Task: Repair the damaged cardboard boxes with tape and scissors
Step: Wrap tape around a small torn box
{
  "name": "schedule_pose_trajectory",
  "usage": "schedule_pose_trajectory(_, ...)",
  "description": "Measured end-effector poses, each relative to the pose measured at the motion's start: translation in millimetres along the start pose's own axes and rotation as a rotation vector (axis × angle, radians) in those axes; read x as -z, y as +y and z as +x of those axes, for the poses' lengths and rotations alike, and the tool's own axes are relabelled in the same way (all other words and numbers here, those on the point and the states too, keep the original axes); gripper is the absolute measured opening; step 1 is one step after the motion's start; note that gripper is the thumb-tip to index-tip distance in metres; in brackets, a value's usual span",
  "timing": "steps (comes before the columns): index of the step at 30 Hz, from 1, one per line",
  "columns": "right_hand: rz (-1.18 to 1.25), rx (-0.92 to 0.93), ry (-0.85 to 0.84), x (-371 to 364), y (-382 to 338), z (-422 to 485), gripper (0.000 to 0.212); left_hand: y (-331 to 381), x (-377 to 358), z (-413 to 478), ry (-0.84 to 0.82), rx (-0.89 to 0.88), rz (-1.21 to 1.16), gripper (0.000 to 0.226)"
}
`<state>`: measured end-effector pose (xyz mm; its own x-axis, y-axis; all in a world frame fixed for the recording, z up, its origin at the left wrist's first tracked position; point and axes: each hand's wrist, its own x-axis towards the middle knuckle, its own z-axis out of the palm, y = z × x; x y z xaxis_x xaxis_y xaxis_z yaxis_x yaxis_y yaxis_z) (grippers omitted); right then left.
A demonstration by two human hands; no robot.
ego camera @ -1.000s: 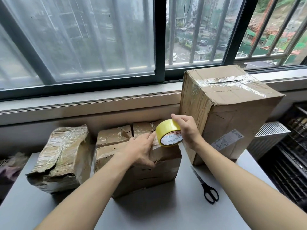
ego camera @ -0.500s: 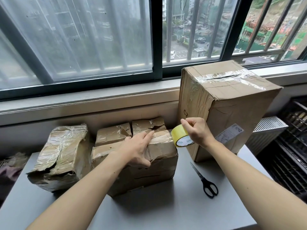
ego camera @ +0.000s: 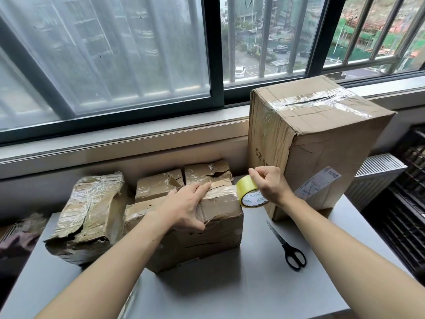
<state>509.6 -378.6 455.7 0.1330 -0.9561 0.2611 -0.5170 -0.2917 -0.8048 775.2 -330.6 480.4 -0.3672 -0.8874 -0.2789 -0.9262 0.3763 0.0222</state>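
Two hands are working on the middle box (ego camera: 202, 229) on the grey table (ego camera: 253, 293). The left hand (ego camera: 187, 207) is lying flat, pressing the box top; the right hand (ego camera: 269, 185) is gripping the yellow tape roll (ego camera: 249, 192) at its right edge. Scissors (ego camera: 287, 247) are lying nearby, before the tall box (ego camera: 317, 143).

Tape roll (ego camera: 249, 192) print partly hidden by right hand (ego camera: 271, 185) — label (ego camera: 318, 183) text unreadable.
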Motion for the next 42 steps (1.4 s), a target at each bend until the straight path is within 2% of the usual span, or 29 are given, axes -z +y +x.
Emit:
schedule_pose_trajectory(4,0.002,-0.014,-0.001,-1,3,-2,0.048,1,1,1,-0.022,0.002,0.012,0.121)
schedule_pose_trajectory(11,0.03,-0.065,-0.019,-5,8,-4,0.048,25,13,18,-0.166,-0.019,0.045,0.141)
schedule_pose_trajectory(17,0.086,-0.076,-0.005,-6,12,-6,0.05,64,15,42,-0.088,-0.014,0.039,0.137)
schedule_pose_trajectory(20,0.197,-0.124,-0.033,-7,13,-5,0.049,66,12,50,-0.067,-0.001,0.057,0.131)
schedule_pose_trajectory(25,0.637,-0.379,-0.009,-13,19,-8,0.043,61,10,53,-0.052,-0.012,0.07,0.121)
schedule_pose_trajectory(27,0.613,-0.37,0.02,-13,18,-6,0.045,61,9,53,-0.04,-0.025,0.061,0.118)
schedule_pose_trajectory(32,0.4,-0.158,0.092,-5,-1,6,0.05,55,4,55,0.019,-0.035,0.019,0.116)
schedule_pose_trajectory(36,0.374,-0.156,0.145,-16,14,-3,0.049,54,5,51,0.014,-0.039,0.061,0.117)
schedule_pose_trajectory(39,0.157,-0.119,0.1,-19,31,-12,0.046,48,3,47,-0.02,-0.034,0.099,0.116)
schedule_pose_trajectory(42,0.067,-0.125,0.047,-25,35,-18,0.045,43,0,48,-0.042,-0.045,0.11,0.117)
